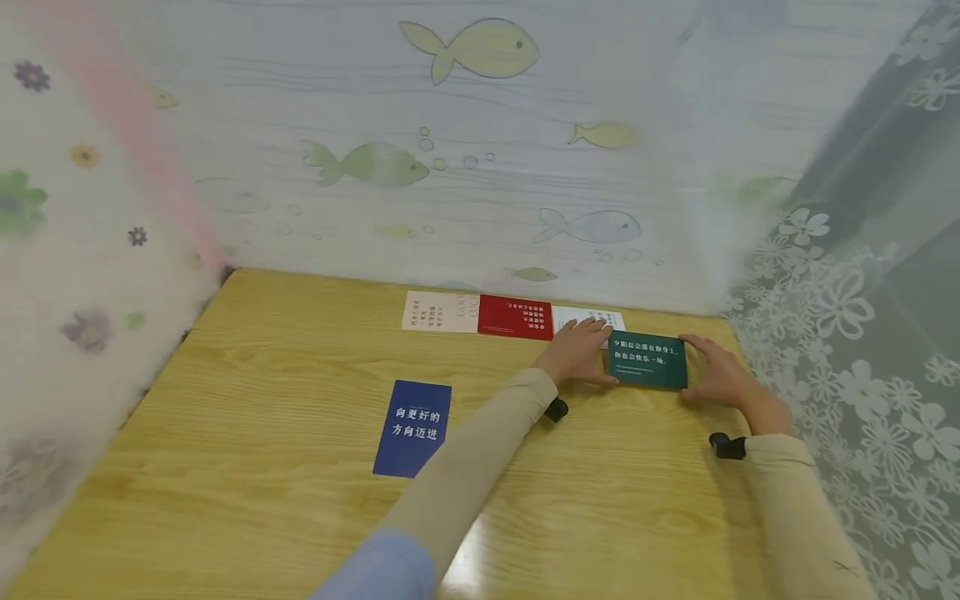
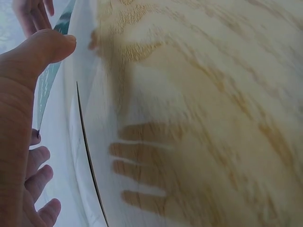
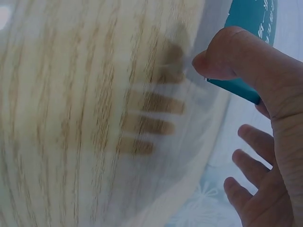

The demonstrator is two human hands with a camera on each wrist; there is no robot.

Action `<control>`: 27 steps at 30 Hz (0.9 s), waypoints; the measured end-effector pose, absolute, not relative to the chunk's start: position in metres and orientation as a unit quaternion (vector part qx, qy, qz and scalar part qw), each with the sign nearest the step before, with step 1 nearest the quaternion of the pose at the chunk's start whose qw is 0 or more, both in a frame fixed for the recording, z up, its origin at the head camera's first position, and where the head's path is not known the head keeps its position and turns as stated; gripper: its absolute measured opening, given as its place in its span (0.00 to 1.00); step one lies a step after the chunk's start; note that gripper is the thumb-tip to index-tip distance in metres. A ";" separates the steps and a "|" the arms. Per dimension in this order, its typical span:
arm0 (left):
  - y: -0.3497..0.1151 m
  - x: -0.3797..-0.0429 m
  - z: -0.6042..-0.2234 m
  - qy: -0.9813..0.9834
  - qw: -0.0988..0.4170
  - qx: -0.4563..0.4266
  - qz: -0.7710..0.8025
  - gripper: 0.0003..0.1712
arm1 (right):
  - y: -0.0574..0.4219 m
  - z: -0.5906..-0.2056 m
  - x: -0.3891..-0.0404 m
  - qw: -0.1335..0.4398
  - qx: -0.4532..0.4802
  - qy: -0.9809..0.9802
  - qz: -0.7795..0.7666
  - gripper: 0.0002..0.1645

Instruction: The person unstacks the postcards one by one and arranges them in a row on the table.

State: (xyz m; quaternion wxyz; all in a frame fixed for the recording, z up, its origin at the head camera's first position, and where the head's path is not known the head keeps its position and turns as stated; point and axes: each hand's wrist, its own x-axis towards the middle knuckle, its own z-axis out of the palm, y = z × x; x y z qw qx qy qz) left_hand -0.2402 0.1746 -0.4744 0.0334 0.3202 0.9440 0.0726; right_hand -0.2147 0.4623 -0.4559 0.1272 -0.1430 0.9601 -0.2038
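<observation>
A dark green card (image 1: 647,360) with white writing is held at its two short ends, close over the table near the far right. My left hand (image 1: 576,352) grips the card's left end between thumb and index finger, the other fingers spread. At the opposite end my right hand (image 1: 722,382) does the same. In the left wrist view the thumb (image 2: 59,45) lies at the tilted card's edge. The right wrist view shows the other thumb (image 3: 218,59) at a corner of the card. Just behind the left fingers is a white card (image 1: 611,319), partly covered by them.
Along the table's back edge lie a pale card (image 1: 438,311) and a red card (image 1: 514,317), in a row with the white one. A blue card (image 1: 411,427) lies mid-table, partly behind the left sleeve. Fish-patterned curtain (image 1: 480,167) hangs at the back of the wooden table (image 1: 247,433).
</observation>
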 end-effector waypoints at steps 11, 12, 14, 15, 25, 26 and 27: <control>0.189 -0.250 -0.486 0.950 0.041 0.301 0.067 0.58 | 0.471 -0.458 -0.227 0.134 -0.135 0.963 -0.191 0.66; 0.189 -0.250 -0.485 0.952 0.041 0.297 0.067 0.58 | 0.471 -0.458 -0.229 0.132 -0.136 0.963 -0.189 0.66; 0.193 -0.252 -0.484 0.953 0.042 0.293 0.064 0.58 | 0.473 -0.457 -0.230 0.128 -0.138 0.964 -0.188 0.66; 0.194 -0.253 -0.482 0.954 0.043 0.290 0.063 0.58 | 0.473 -0.457 -0.231 0.127 -0.139 0.964 -0.188 0.66; 0.206 -0.264 -0.481 0.956 0.038 0.285 0.051 0.56 | 0.479 -0.458 -0.243 0.126 -0.134 0.966 -0.180 0.65; 0.208 -0.265 -0.481 0.956 0.034 0.287 0.050 0.56 | 0.481 -0.458 -0.244 0.126 -0.132 0.966 -0.181 0.65; 0.211 -0.266 -0.480 0.956 0.030 0.288 0.052 0.55 | 0.484 -0.458 -0.245 0.125 -0.130 0.967 -0.181 0.65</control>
